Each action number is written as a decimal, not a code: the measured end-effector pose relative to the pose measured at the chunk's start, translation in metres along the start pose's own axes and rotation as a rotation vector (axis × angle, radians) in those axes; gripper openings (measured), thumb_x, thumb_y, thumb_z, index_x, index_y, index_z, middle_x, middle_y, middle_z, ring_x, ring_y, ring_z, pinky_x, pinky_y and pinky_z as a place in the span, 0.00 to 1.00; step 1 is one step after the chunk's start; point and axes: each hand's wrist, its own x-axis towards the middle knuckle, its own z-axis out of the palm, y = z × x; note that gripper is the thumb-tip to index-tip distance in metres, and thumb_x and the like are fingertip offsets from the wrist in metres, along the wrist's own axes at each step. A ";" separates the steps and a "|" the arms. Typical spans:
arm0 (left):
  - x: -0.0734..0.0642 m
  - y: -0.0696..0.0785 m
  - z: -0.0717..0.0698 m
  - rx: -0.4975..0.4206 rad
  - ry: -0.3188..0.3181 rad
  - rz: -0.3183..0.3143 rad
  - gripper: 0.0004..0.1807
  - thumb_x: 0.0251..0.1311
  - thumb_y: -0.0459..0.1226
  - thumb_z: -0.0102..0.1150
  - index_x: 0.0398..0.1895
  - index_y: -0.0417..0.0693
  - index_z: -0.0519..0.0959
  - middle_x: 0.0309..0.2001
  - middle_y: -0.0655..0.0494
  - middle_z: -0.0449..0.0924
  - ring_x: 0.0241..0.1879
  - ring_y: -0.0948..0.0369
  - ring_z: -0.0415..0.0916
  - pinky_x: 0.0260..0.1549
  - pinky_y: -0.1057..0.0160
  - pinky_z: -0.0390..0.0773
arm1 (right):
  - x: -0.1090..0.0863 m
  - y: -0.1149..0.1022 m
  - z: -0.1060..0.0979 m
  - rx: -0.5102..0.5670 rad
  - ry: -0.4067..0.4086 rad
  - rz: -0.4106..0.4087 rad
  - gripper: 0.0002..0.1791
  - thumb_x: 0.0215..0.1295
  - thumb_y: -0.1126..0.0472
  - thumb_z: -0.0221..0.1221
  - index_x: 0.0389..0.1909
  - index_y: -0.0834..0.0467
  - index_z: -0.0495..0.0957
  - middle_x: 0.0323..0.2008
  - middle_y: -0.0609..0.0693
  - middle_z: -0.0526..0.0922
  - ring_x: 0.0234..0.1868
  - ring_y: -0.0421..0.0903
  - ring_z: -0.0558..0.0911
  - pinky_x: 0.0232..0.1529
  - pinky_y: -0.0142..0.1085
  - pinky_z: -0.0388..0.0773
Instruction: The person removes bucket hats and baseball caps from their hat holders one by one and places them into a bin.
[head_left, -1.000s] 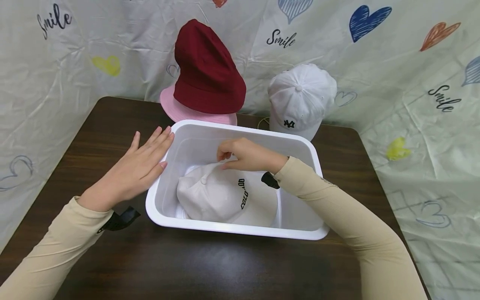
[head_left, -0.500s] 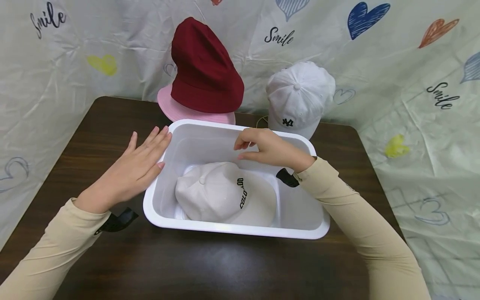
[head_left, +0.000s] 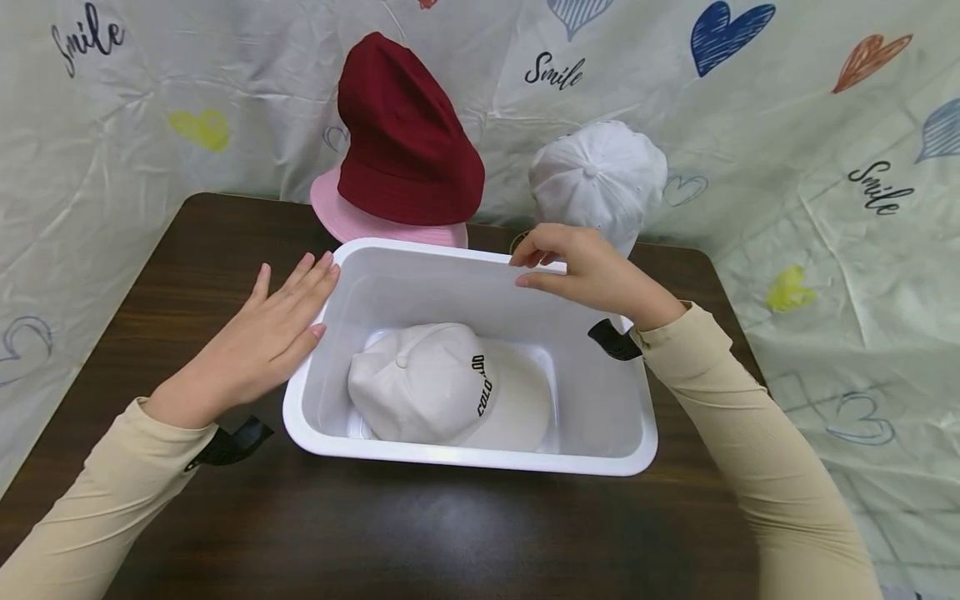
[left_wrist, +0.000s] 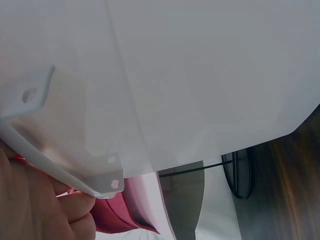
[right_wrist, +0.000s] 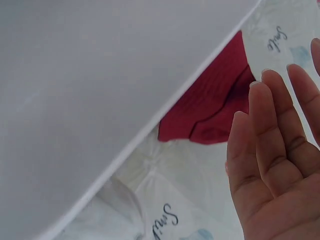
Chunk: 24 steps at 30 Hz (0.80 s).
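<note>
A white plastic bin (head_left: 480, 465) stands on the dark table, and a white baseball cap (head_left: 427, 383) with black lettering lies inside it, brim toward the right. My left hand (head_left: 262, 342) rests flat with straight fingers on the bin's left rim; the left wrist view shows its fingers (left_wrist: 75, 210) under that edge. Over the bin's back rim hovers my right hand (head_left: 581, 267), holding nothing, its fingers relaxed and thumb apart. Just behind it sits another white baseball cap (head_left: 600, 175), whose lower front the hand covers in the head view.
Behind the bin, a dark red bucket hat (head_left: 408, 142) is stacked on a pink hat (head_left: 375, 223), its brim showing. A light cloth backdrop (head_left: 247, 83) with hearts and writing hangs behind the wooden table (head_left: 420, 533).
My right hand has lifted away from the cap in the bin and moved back and to the right, to the back rim. The left hand has stayed on the left rim.
</note>
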 end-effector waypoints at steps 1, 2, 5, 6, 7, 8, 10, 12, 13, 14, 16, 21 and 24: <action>0.000 0.000 0.000 0.002 0.001 -0.003 0.32 0.70 0.42 0.39 0.73 0.37 0.47 0.74 0.43 0.42 0.73 0.49 0.36 0.64 0.40 0.28 | -0.002 0.001 -0.003 -0.001 0.011 0.003 0.09 0.56 0.69 0.65 0.38 0.64 0.79 0.37 0.53 0.81 0.39 0.44 0.78 0.46 0.39 0.74; 0.000 0.001 -0.001 0.003 0.003 -0.005 0.32 0.70 0.41 0.39 0.73 0.38 0.47 0.74 0.43 0.42 0.73 0.49 0.36 0.64 0.40 0.29 | -0.003 0.002 -0.006 0.002 0.020 0.007 0.09 0.56 0.69 0.65 0.38 0.64 0.79 0.37 0.54 0.81 0.39 0.44 0.78 0.45 0.39 0.74; -0.001 0.001 -0.001 0.005 0.008 -0.004 0.32 0.70 0.41 0.39 0.73 0.38 0.47 0.74 0.44 0.42 0.73 0.49 0.36 0.65 0.40 0.29 | -0.008 0.004 -0.014 -0.004 0.052 0.025 0.09 0.56 0.70 0.64 0.38 0.65 0.78 0.36 0.54 0.81 0.38 0.44 0.78 0.44 0.40 0.74; -0.001 0.001 0.000 0.005 0.010 -0.003 0.32 0.70 0.41 0.39 0.73 0.38 0.47 0.74 0.44 0.42 0.73 0.50 0.36 0.65 0.40 0.29 | -0.010 0.005 -0.016 -0.012 0.062 0.034 0.08 0.57 0.71 0.64 0.38 0.65 0.78 0.36 0.54 0.81 0.38 0.44 0.78 0.44 0.39 0.74; -0.001 0.000 0.000 0.004 0.011 0.001 0.32 0.70 0.41 0.39 0.73 0.38 0.47 0.74 0.44 0.42 0.73 0.50 0.35 0.65 0.40 0.29 | -0.012 0.006 -0.019 -0.018 0.071 0.046 0.08 0.57 0.71 0.64 0.38 0.65 0.78 0.36 0.54 0.81 0.38 0.45 0.78 0.43 0.39 0.74; -0.001 0.000 0.000 0.003 0.012 0.005 0.32 0.71 0.41 0.39 0.73 0.39 0.47 0.74 0.44 0.42 0.73 0.50 0.35 0.65 0.40 0.29 | -0.013 0.007 -0.021 -0.023 0.078 0.059 0.08 0.57 0.71 0.63 0.38 0.65 0.78 0.36 0.54 0.81 0.38 0.45 0.78 0.43 0.39 0.74; -0.001 0.000 0.000 0.000 0.013 0.009 0.32 0.71 0.41 0.38 0.74 0.39 0.46 0.74 0.44 0.42 0.73 0.50 0.35 0.65 0.40 0.30 | -0.017 0.010 -0.025 -0.044 0.093 0.087 0.08 0.58 0.70 0.63 0.38 0.65 0.78 0.37 0.54 0.81 0.38 0.46 0.78 0.44 0.39 0.74; -0.001 0.000 0.000 0.000 0.014 0.010 0.32 0.71 0.41 0.38 0.74 0.39 0.46 0.74 0.44 0.41 0.73 0.50 0.35 0.64 0.40 0.30 | -0.020 0.014 -0.028 -0.061 0.104 0.118 0.08 0.58 0.69 0.63 0.39 0.65 0.78 0.37 0.53 0.81 0.38 0.46 0.78 0.44 0.39 0.74; 0.000 -0.001 -0.001 0.000 0.015 0.010 0.32 0.71 0.41 0.38 0.74 0.39 0.46 0.74 0.44 0.41 0.73 0.50 0.35 0.64 0.40 0.30 | -0.021 0.017 -0.029 -0.067 0.110 0.132 0.08 0.59 0.69 0.62 0.39 0.64 0.78 0.38 0.52 0.81 0.38 0.45 0.78 0.44 0.38 0.74; 0.000 -0.001 -0.001 -0.001 0.015 0.010 0.32 0.71 0.41 0.38 0.74 0.39 0.46 0.74 0.44 0.41 0.73 0.50 0.35 0.64 0.40 0.29 | -0.022 0.019 -0.030 -0.078 0.117 0.140 0.08 0.59 0.69 0.62 0.39 0.65 0.78 0.38 0.52 0.82 0.38 0.45 0.78 0.43 0.38 0.74; 0.000 -0.001 -0.001 -0.001 0.017 0.010 0.32 0.71 0.41 0.38 0.74 0.39 0.46 0.74 0.44 0.41 0.73 0.50 0.35 0.64 0.40 0.29 | -0.025 0.024 -0.031 -0.097 0.129 0.151 0.08 0.59 0.70 0.62 0.40 0.65 0.78 0.38 0.53 0.82 0.38 0.43 0.78 0.43 0.35 0.74; -0.001 -0.002 0.001 -0.002 0.017 0.017 0.32 0.71 0.42 0.38 0.73 0.39 0.47 0.74 0.44 0.42 0.73 0.49 0.36 0.64 0.39 0.29 | -0.031 0.035 -0.036 -0.112 0.161 0.199 0.08 0.60 0.70 0.61 0.41 0.66 0.78 0.38 0.55 0.82 0.37 0.35 0.77 0.41 0.30 0.72; -0.002 -0.002 0.001 -0.001 0.020 0.020 0.32 0.71 0.42 0.38 0.73 0.39 0.47 0.74 0.44 0.42 0.73 0.49 0.36 0.64 0.39 0.28 | -0.034 0.039 -0.040 -0.089 0.189 0.267 0.09 0.61 0.68 0.60 0.42 0.66 0.77 0.40 0.57 0.81 0.36 0.32 0.75 0.41 0.27 0.70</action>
